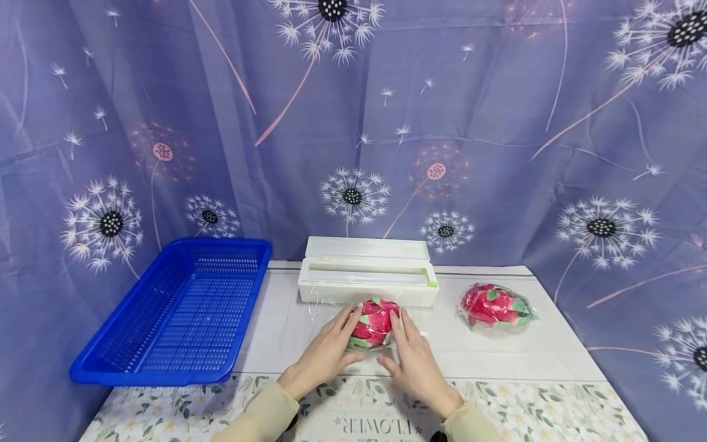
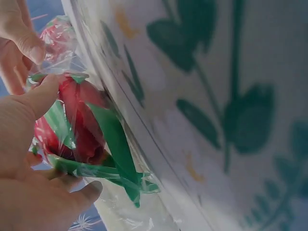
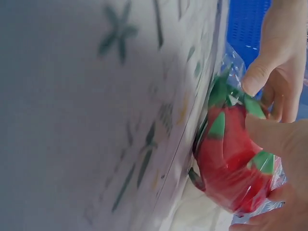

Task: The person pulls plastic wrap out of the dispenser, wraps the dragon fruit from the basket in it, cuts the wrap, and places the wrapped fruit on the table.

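Fingers of both hands curve around a red dragon fruit with green scales, covered in clear plastic film (image 1: 375, 324), which sits on the white table (image 1: 497, 356) just in front of a long white cling-film dispenser box (image 1: 367, 279). Left hand (image 1: 326, 353) cups its left side, the thumb pressing the film on top; right hand (image 1: 415, 362) cups the right side, fingers together. A second film-wrapped red dragon fruit (image 1: 495, 306) lies well to the right. A blue plastic mesh basket (image 1: 182, 313) stands at the left table edge.
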`<action>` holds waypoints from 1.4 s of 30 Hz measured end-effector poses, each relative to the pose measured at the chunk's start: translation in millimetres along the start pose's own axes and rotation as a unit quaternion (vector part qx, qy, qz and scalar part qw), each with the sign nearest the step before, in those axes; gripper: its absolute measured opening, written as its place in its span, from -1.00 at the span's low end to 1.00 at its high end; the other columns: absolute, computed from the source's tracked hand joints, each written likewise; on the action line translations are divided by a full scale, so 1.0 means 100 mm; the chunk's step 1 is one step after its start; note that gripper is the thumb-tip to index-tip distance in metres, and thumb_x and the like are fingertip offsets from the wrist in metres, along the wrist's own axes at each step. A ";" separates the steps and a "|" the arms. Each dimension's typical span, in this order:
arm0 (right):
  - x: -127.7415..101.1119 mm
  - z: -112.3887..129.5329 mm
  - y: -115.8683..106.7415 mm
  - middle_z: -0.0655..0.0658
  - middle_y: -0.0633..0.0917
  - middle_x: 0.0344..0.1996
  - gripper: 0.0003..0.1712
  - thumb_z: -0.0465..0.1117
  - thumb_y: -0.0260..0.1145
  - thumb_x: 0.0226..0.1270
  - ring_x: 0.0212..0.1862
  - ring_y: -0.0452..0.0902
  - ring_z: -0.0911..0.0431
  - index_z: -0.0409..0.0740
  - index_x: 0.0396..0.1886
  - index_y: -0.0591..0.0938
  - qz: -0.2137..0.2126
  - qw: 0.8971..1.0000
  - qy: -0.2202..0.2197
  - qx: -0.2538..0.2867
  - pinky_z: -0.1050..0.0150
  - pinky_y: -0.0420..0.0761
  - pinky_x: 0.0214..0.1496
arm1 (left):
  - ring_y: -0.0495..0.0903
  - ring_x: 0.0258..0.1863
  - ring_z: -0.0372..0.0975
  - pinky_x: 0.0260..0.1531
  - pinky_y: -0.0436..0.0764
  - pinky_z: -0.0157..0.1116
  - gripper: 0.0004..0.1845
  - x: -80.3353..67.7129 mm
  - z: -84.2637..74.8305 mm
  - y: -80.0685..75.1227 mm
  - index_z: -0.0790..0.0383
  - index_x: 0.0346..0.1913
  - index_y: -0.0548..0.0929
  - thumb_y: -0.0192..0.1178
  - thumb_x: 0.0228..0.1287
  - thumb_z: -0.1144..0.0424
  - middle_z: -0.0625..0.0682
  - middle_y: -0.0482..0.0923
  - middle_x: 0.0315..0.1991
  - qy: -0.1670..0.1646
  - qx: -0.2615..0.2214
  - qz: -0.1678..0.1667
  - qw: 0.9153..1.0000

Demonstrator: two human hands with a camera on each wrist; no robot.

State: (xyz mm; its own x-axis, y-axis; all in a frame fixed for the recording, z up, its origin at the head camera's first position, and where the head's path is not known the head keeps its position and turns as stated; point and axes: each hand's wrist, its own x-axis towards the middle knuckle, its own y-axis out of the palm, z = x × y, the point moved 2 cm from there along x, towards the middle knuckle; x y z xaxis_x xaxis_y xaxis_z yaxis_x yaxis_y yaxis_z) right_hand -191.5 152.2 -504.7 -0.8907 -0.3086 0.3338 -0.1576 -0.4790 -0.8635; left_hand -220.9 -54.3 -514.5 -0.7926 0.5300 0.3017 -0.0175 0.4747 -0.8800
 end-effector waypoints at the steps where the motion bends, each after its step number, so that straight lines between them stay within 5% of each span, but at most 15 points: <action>1: 0.02 -0.01 0.00 -0.43 0.09 0.46 0.16 0.02 0.53 0.09 0.42 0.10 -0.29 -0.28 0.53 0.09 -0.002 1.000 -0.006 -0.002 -0.34 0.28 0.23 | 0.19 0.40 0.10 0.30 0.28 0.01 0.05 0.02 0.00 0.01 0.26 0.55 -0.02 0.37 0.18 -0.04 0.34 0.03 0.47 -0.003 -0.002 0.003 1.000; 14: 0.29 -0.09 0.07 -0.41 0.12 0.46 0.33 -0.04 0.66 -0.14 0.43 0.07 -0.28 -0.34 0.52 0.06 -0.011 0.997 -0.063 -0.045 -0.28 0.31 0.23 | 0.38 0.26 0.03 0.20 0.42 -0.03 0.05 0.30 0.14 0.05 0.21 0.52 0.09 0.52 0.04 0.17 0.17 0.26 0.35 -0.006 -0.058 -0.012 0.998; 24: 0.51 -0.13 0.12 -0.41 0.25 0.35 0.30 -0.15 0.68 -0.21 0.37 0.19 -0.26 -0.30 0.50 0.12 -0.016 0.993 -0.083 -0.077 -0.23 0.33 0.24 | 0.35 0.29 -0.03 0.23 0.39 -0.07 0.17 0.41 0.26 0.07 0.05 0.57 -0.08 0.53 0.03 0.15 0.16 0.20 0.40 -0.039 -0.118 0.033 0.992; 28: 0.57 -0.13 0.15 -0.38 0.30 0.30 0.31 -0.10 0.71 -0.26 0.33 0.24 -0.22 -0.28 0.49 0.16 -0.021 0.992 -0.082 -0.090 -0.19 0.37 0.21 | 0.31 0.31 0.06 0.21 0.41 -0.05 0.27 0.38 0.27 0.10 0.10 0.58 -0.17 0.56 -0.03 0.17 0.23 0.11 0.41 -0.018 -0.084 0.020 0.996; 34: 0.66 -0.12 0.23 -0.38 0.34 0.22 0.30 0.00 0.70 -0.28 0.27 0.29 -0.23 -0.32 0.44 0.20 -0.044 0.988 -0.108 -0.104 -0.15 0.38 0.25 | 0.37 0.24 0.07 0.16 0.43 0.01 0.21 0.41 0.25 0.09 0.12 0.56 -0.06 0.46 -0.16 0.46 0.22 0.15 0.36 -0.014 -0.004 -0.025 1.000; 42: 0.77 -0.21 0.24 -0.35 0.35 0.13 0.29 -0.02 0.69 -0.34 0.15 0.35 -0.18 -0.27 0.41 0.20 -0.024 0.993 -0.103 -0.061 -0.02 0.43 0.23 | 0.46 0.13 0.01 0.06 0.42 0.08 0.15 0.50 0.29 0.04 0.07 0.52 0.05 0.50 -0.17 0.26 0.17 0.34 0.22 -0.046 0.049 0.015 0.998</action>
State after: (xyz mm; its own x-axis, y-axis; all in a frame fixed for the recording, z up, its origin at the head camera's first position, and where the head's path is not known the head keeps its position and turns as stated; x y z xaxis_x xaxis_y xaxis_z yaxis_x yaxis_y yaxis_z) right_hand -272.5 134.3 -507.5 -0.7766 -0.4558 0.4350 -0.2591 -0.3983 -0.8799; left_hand -278.3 -46.5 -513.4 -0.8466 0.4738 0.2425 -0.0475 0.3864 -0.9211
